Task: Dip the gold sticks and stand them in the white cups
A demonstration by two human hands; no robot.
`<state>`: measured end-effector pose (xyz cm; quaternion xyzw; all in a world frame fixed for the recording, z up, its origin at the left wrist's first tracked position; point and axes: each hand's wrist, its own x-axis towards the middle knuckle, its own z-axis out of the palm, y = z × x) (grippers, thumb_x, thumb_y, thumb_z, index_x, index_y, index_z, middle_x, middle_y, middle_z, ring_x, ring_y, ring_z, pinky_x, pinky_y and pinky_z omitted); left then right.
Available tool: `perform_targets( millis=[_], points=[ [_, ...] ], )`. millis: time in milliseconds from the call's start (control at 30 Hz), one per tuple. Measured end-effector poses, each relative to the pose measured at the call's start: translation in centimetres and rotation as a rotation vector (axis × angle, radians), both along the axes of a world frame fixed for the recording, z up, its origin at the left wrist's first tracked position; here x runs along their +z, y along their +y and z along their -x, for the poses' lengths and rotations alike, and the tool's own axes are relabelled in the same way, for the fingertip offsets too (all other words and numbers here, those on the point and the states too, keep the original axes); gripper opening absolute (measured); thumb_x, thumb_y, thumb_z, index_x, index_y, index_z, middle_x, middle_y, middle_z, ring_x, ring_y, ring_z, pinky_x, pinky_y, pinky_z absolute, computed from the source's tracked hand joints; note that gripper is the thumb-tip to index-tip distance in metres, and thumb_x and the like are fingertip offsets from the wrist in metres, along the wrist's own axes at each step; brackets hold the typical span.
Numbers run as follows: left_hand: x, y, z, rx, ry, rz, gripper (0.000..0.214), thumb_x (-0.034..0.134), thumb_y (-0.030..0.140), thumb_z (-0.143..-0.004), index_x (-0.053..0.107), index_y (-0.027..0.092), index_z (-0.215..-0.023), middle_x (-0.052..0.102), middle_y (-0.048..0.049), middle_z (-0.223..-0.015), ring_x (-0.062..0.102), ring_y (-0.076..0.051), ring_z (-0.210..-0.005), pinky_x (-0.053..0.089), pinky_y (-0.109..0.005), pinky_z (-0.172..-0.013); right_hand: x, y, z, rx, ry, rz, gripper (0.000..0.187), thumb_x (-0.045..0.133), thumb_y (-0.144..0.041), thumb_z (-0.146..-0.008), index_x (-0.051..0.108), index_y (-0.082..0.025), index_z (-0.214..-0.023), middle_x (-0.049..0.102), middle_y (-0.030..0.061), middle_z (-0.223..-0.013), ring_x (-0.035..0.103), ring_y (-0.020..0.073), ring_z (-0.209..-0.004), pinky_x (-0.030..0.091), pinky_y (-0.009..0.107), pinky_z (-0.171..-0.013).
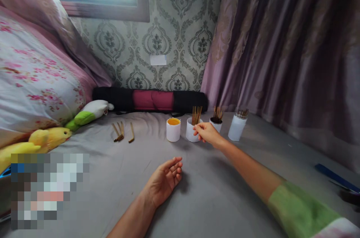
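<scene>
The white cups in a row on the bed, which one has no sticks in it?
The leftmost cup, with the yellow-orange top. The other three hold brown sticks; the right hand is at the second cup.

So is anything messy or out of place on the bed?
A few loose sticks lie scattered on the grey sheet, left of the white cups. The other sticks stand upright in cups; the right hand reaches one cup.

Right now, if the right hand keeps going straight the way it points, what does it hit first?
The right hand points away and slightly left, fingertips already at the second white cup holding sticks. That cup comes first, probably; depth is unclear, and the black-and-red roll lies behind it.
</scene>
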<state>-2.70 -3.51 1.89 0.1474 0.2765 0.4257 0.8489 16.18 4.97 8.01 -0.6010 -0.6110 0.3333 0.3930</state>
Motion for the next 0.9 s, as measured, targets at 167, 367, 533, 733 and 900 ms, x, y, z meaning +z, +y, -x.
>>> perform_targets(
  millis=[167,367,533,733,900],
  points=[
    [-0.3,0.1,0.1,-0.003,-0.007,-0.002,0.02,0.058,0.014,-0.072,0.056,0.008,-0.09,0.058,-0.0039,-0.07,0.053,-0.006,-0.056,0.044,-0.017,-0.052,-2.7,-0.9,1.5,0.08,-0.02,0.072,0.02,0.041,-0.027,-0.079,0.055,-0.014,-0.073,0.059,0.0018,-0.063,0.044,0.0047,-0.035,0.03,0.015,-0.029],
    [-0.2,0.0,0.0,0.001,-0.004,-0.01,0.021,0.057,0.013,-0.072,0.056,0.008,-0.092,0.058,-0.005,-0.072,0.053,-0.007,-0.057,0.044,-0.017,-0.052,-5.4,-1.8,3.0,0.117,-0.087,0.061,0.028,0.039,-0.031,-0.081,0.058,-0.014,-0.07,0.058,0.0003,-0.056,0.043,0.0046,-0.036,0.03,0.016,-0.035],
    [-0.1,-0.1,0.0,0.014,0.006,0.005,0.02,0.057,0.012,-0.072,0.056,0.008,-0.091,0.058,-0.0049,-0.071,0.053,-0.006,-0.057,0.044,-0.017,-0.052,-6.7,-2.2,3.5,0.088,-0.241,-0.054,0.033,0.039,-0.033,-0.081,0.062,-0.015,-0.065,0.06,0.0014,-0.053,0.049,0.0074,-0.044,0.033,0.017,-0.045],
    [-0.2,-0.1,0.0,0.033,0.028,-0.003,0.022,0.057,0.014,-0.072,0.056,0.006,-0.093,0.058,-0.0047,-0.072,0.053,-0.007,-0.057,0.045,-0.017,-0.051,-7.5,-2.7,3.5,0.017,-0.332,-0.164,0.036,0.037,-0.035,-0.082,0.064,-0.016,-0.068,0.063,0.0032,-0.058,0.053,0.0099,-0.052,0.033,0.019,-0.05],
    [-0.2,-0.1,0.0,0.046,0.044,-0.016,0.02,0.058,0.013,-0.071,0.057,0.007,-0.091,0.058,-0.0044,-0.071,0.053,-0.007,-0.056,0.045,-0.017,-0.051,-8.3,-2.8,3.4,-0.011,-0.324,-0.235,0.037,0.036,-0.035,-0.083,0.063,-0.016,-0.067,0.064,0.0043,-0.062,0.053,0.0105,-0.054,0.032,0.019,-0.052]
  ],
)
